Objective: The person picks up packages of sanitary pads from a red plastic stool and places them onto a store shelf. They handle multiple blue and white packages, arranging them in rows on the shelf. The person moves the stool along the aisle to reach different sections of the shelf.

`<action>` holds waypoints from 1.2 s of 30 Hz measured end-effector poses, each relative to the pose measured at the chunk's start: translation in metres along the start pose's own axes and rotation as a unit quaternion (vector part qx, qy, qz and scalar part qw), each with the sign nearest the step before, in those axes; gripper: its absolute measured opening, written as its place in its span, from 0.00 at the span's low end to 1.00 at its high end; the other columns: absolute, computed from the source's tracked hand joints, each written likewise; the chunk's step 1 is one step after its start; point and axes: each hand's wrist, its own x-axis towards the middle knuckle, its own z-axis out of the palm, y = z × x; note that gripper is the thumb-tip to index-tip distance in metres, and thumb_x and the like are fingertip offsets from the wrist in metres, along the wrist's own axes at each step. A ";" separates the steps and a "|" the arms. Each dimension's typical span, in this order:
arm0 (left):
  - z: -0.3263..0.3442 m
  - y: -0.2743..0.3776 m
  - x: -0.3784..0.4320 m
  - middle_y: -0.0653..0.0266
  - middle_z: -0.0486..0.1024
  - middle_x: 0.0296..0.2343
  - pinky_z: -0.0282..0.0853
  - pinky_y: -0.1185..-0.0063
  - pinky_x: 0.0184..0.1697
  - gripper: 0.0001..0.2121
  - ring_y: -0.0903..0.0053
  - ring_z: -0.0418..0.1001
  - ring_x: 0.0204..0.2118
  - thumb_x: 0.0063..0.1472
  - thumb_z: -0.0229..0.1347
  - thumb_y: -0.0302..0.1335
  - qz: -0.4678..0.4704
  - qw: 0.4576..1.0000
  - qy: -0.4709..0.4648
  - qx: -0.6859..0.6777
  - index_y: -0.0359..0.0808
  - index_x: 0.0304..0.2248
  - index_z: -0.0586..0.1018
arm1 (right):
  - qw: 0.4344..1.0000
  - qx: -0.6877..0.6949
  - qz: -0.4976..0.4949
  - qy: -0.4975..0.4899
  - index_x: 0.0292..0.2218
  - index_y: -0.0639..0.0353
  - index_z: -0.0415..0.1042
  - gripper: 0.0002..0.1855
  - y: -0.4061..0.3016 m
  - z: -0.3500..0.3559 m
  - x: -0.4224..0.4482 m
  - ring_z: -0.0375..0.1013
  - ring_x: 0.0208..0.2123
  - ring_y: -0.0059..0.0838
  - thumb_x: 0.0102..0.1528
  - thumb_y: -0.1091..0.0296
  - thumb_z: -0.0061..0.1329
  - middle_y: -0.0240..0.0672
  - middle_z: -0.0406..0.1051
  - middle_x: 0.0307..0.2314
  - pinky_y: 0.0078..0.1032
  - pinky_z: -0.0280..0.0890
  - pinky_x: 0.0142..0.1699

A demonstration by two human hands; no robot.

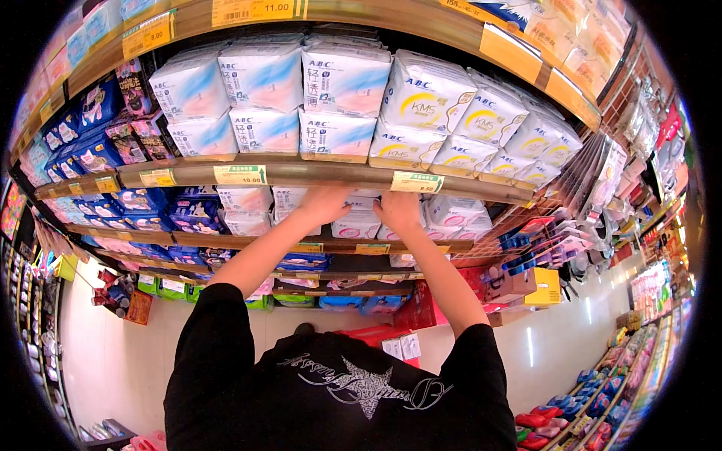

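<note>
Both arms reach forward to the second shelf level, among stacked white packs of sanitary pads. My left hand lies over packs at the left, its fingertips hidden beneath the upper shelf's edge. To its right, my right hand is over packs with pink print, fingertips also hidden. Between the hands shows a stack of white packs with pink print. Whether either hand grips a pack cannot be told. Above, the upper shelf holds packs with blue and pink print and packs with yellow print.
Dark blue packs stand at the left on the same level. Lower shelves hold blue and green packs. A yellow box and a red carton are at the right below. A wire rack with hanging goods stands at the right.
</note>
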 end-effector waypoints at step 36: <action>0.082 0.147 -0.064 0.56 0.61 0.42 0.65 0.71 0.47 0.35 0.61 0.65 0.46 0.40 0.61 0.29 0.211 0.943 -0.086 -0.242 0.42 0.52 0.65 | 0.859 0.384 0.337 -0.032 0.61 0.56 0.35 0.51 -0.023 -0.085 -0.282 0.68 0.43 0.56 0.44 0.76 0.54 0.58 0.63 0.45 0.41 0.65 0.45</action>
